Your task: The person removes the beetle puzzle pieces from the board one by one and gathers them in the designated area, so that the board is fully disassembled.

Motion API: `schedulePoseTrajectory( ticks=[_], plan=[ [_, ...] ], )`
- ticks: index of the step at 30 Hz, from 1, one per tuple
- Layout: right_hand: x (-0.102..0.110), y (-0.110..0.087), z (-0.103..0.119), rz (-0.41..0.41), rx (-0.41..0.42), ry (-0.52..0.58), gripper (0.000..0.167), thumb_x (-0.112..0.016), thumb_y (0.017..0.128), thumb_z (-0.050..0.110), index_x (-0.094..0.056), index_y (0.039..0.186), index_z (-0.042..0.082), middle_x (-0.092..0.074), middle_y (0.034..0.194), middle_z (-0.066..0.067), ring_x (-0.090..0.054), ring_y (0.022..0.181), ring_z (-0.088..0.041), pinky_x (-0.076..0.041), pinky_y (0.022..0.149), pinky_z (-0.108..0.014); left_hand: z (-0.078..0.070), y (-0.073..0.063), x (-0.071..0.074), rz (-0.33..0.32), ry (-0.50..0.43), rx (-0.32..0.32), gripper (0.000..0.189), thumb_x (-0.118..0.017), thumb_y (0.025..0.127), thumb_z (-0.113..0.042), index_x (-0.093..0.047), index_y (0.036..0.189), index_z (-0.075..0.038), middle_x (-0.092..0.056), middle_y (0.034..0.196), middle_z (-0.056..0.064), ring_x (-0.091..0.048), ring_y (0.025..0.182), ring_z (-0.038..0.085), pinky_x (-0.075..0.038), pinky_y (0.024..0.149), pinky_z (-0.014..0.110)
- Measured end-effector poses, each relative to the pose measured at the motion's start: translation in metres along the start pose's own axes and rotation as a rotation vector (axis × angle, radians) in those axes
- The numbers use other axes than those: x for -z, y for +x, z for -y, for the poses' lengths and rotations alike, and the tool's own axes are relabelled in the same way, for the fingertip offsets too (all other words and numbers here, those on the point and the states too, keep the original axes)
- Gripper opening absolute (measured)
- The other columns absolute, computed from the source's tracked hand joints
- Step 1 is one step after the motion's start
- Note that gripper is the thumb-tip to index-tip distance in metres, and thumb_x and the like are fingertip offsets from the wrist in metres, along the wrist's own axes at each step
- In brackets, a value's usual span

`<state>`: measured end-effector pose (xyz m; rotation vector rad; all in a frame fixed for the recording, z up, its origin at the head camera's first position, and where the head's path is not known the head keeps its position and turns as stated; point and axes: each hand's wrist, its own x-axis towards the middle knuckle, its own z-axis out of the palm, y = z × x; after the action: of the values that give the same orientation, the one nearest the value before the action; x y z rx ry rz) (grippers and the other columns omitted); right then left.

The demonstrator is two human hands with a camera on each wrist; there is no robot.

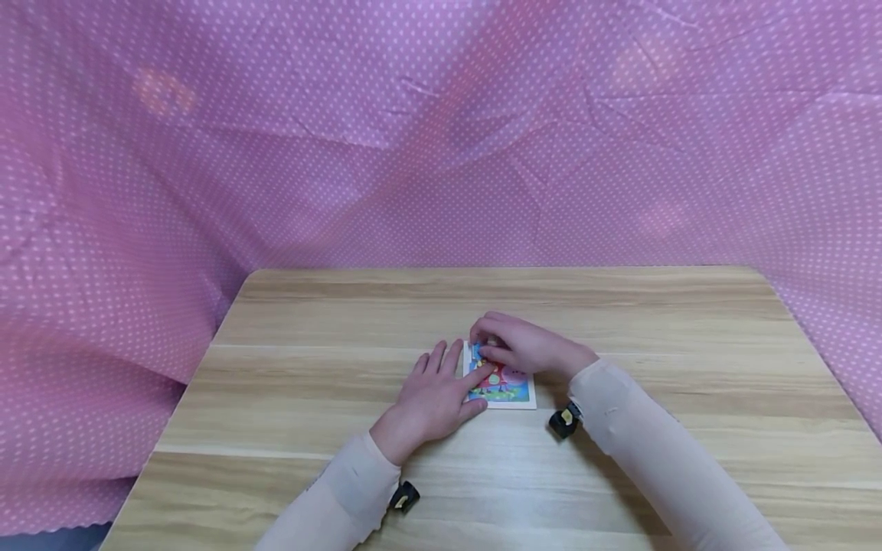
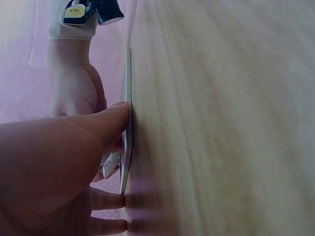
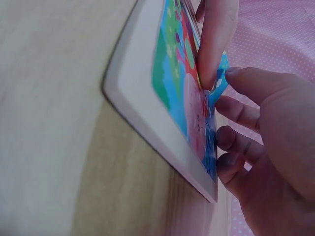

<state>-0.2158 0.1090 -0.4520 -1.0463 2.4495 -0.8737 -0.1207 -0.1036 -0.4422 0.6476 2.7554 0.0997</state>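
A small puzzle board (image 1: 513, 404) with a white border and a colourful cartoon picture lies flat on the table. My left hand (image 1: 429, 399) rests spread at its left side, index finger reaching onto the picture and thumb at the lower-left corner. With thumb and fingertips, my right hand (image 1: 529, 344) pinches a small blue puzzle piece (image 3: 221, 81) over the upper-left part of the board. The piece stands tilted up from the picture, close to the left index fingertip. In the left wrist view, the piece's pale edge (image 2: 111, 164) shows beyond my left thumb.
The wooden table (image 1: 310, 306) extends around the board on all sides. Pink polka-dotted cloth (image 1: 441, 153) hangs behind it and at both sides. A small black wrist camera (image 1: 565, 421) sits under the right sleeve, another (image 1: 405, 497) by the left.
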Motion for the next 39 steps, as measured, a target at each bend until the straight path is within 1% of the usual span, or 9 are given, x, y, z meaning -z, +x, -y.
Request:
schedulePoseTrajectory(
  ticks=[9,13,16,22,26,30,39],
  plan=[
    [-0.001,0.002,0.0,-0.017,-0.009,0.033,0.018,-0.063,0.11,0.019,-0.067,0.127,0.017,-0.067,0.108,0.006,-0.061,0.096,-0.013,-0.055,0.09,-0.034,0.0,0.0,0.0,0.003,-0.006,0.002,0.06,-0.046,0.112,-0.058,-0.035,0.168,-0.044,-0.022,0.179,0.021,-0.022,0.165,0.047,-0.028,0.13,0.063],
    [-0.001,0.002,0.0,-0.02,-0.044,0.055,0.024,-0.065,0.11,0.022,-0.068,0.134,0.019,-0.068,0.112,0.006,-0.061,0.098,-0.013,-0.054,0.094,-0.034,0.0,0.001,-0.001,0.008,-0.003,0.006,0.06,-0.046,0.111,-0.058,-0.035,0.168,-0.044,-0.021,0.179,0.021,-0.022,0.165,0.047,-0.027,0.131,0.063],
    [-0.002,0.002,-0.001,-0.026,-0.077,0.08,0.026,-0.065,0.11,0.023,-0.07,0.134,0.018,-0.068,0.113,0.006,-0.061,0.099,-0.012,-0.054,0.095,-0.034,0.0,0.0,-0.001,0.01,0.001,0.009,0.06,-0.046,0.111,-0.059,-0.036,0.168,-0.044,-0.021,0.179,0.02,-0.022,0.165,0.046,-0.028,0.131,0.063],
    [-0.002,0.001,-0.001,-0.05,-0.089,0.129,0.016,-0.065,0.109,0.022,-0.075,0.121,0.018,-0.067,0.108,0.003,-0.061,0.096,-0.013,-0.053,0.088,-0.033,-0.001,0.0,-0.001,0.008,0.01,0.004,0.06,-0.045,0.112,-0.059,-0.033,0.169,-0.045,-0.021,0.18,0.02,-0.022,0.165,0.046,-0.028,0.13,0.063],
    [-0.001,0.0,-0.004,-0.057,-0.106,0.184,0.012,-0.066,0.109,0.023,-0.074,0.117,0.019,-0.071,0.106,0.003,-0.064,0.098,-0.014,-0.053,0.093,-0.035,-0.001,0.0,0.0,0.008,0.01,0.004,0.061,-0.045,0.111,-0.059,-0.033,0.169,-0.045,-0.02,0.18,0.021,-0.021,0.165,0.047,-0.027,0.131,0.063],
    [-0.001,-0.001,-0.009,-0.067,-0.137,0.231,0.014,-0.064,0.11,0.025,-0.074,0.118,0.021,-0.073,0.109,0.004,-0.065,0.102,-0.015,-0.053,0.098,-0.037,-0.001,0.0,0.0,0.009,0.006,0.006,0.061,-0.046,0.111,-0.06,-0.033,0.169,-0.044,-0.019,0.18,0.021,-0.021,0.166,0.047,-0.026,0.131,0.064],
    [0.002,-0.007,-0.01,-0.118,-0.175,0.321,0.018,-0.062,0.111,0.024,-0.075,0.124,0.021,-0.073,0.113,0.001,-0.064,0.103,-0.021,-0.052,0.095,-0.039,-0.002,-0.001,-0.002,-0.003,0.012,0.009,0.062,-0.046,0.111,-0.062,-0.033,0.169,-0.045,-0.017,0.181,0.018,-0.022,0.165,0.047,-0.027,0.131,0.062]
  ],
)
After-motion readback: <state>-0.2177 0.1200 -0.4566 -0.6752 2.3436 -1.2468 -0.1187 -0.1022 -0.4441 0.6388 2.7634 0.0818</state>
